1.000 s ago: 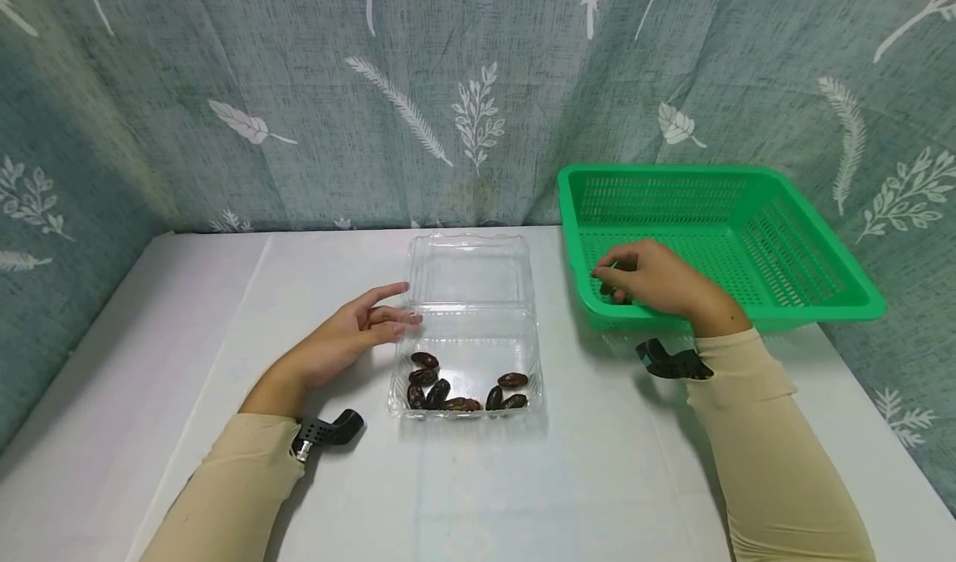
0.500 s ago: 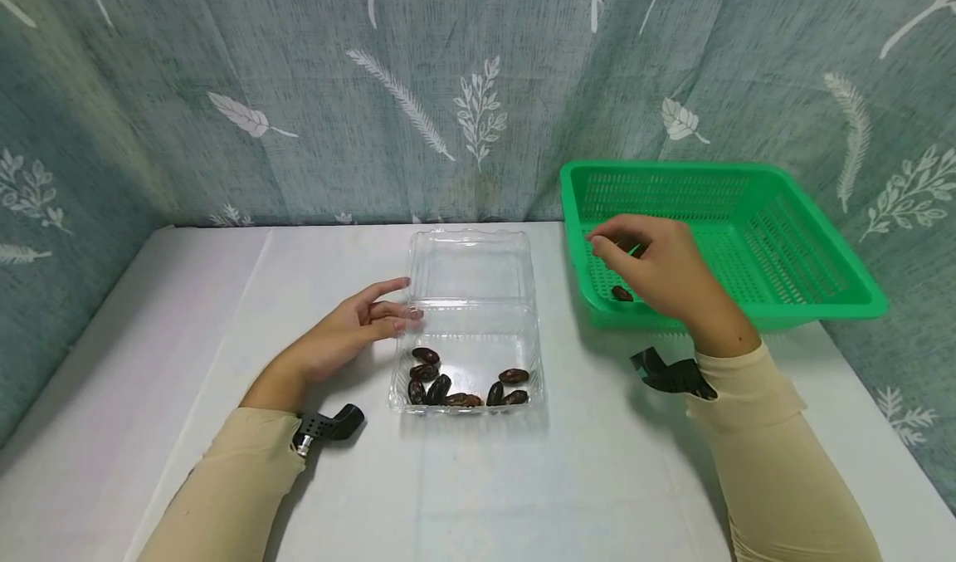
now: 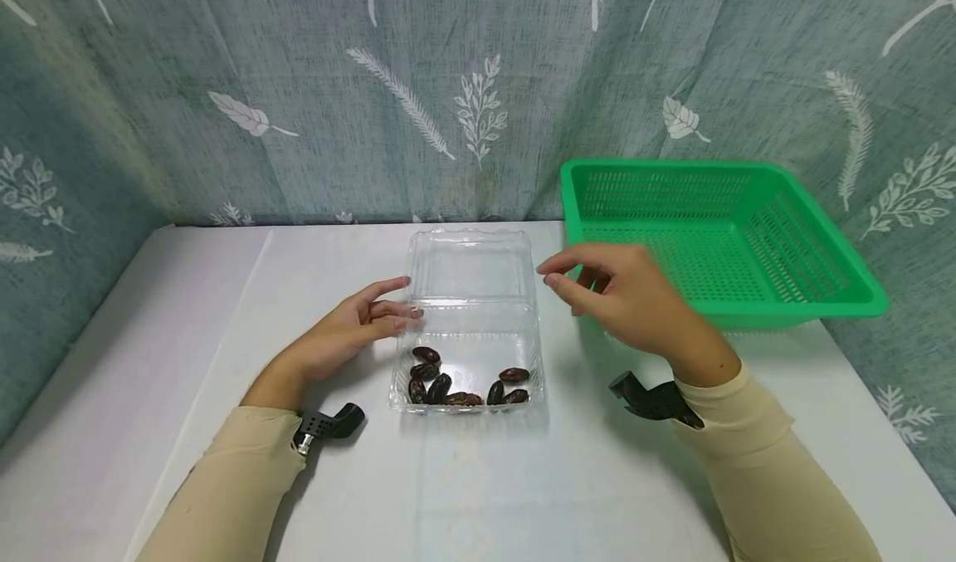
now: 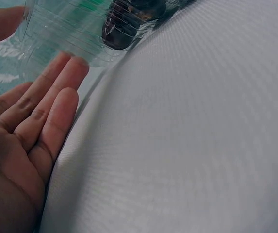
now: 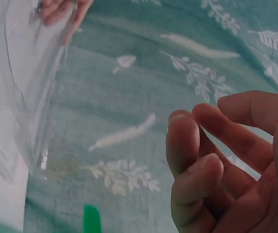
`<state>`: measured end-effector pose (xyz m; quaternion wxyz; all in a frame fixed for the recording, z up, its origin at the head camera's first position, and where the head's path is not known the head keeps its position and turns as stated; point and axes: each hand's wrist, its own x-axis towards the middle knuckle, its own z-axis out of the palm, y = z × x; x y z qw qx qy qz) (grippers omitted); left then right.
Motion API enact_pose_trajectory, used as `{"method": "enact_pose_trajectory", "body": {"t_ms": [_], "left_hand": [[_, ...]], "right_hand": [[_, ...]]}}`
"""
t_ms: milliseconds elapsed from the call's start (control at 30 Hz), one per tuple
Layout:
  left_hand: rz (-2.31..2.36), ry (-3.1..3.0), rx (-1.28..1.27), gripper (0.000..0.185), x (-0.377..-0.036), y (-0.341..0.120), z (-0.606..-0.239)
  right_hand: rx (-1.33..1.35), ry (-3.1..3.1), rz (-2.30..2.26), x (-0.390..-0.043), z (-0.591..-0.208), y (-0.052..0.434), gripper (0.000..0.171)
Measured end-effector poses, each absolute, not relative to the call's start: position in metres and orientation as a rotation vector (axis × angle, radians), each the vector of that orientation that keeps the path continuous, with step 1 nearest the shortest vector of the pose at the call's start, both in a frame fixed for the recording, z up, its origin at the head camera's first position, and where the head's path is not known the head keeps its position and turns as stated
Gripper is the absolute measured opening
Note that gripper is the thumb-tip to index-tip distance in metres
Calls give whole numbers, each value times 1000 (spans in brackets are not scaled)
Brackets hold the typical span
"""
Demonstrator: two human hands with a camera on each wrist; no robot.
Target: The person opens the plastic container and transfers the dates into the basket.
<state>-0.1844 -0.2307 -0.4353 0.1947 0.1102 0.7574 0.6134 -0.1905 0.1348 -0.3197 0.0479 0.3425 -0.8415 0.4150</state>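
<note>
Head view, left hand: left hand (image 3: 351, 329) resting on the table (image 3: 493, 487), fingers straight and relaxed, tips touching the left edge of the clear clamshell box (image 3: 469, 329).
Head view, right hand: right hand (image 3: 620, 296) hovering empty between green basket (image 3: 807, 296) and box, fingers loosely curled, pinching nothing.
Head view, dates: dates (image 3: 459, 386) lying along the near wall of the box's lower half; seven counted, some overlapping, count unsure.
Head view, counts: one box, lid open flat; one basket; any date inside it hidden by the hand.
Left wrist view: fingers (image 4: 56, 97) extended against the box wall, dark dates dimly behind.
Right wrist view: fingers (image 5: 197, 160) curled, nothing between them.
Step, judged: reach toward the box for a date; next calls for a thumb-and-finger pinch on one date.
</note>
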Motion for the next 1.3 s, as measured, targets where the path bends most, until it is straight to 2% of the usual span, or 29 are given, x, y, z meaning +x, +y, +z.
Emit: {"method": "enact_pose_trajectory", "body": {"t_ms": [633,967,1300], "left_hand": [[1739,2101,318,68,-186,-227,-431],[1723,2117,310,68,-184,-228,-433],[1715,2125,309,68,-184,-231,-431]], "right_hand": [[1326,-2849,1420,-183,-348,107,18],[1370,-3117,1291,-187,-362,104,25],[1369,-3211,1161,-194,-370,102,23]]}}
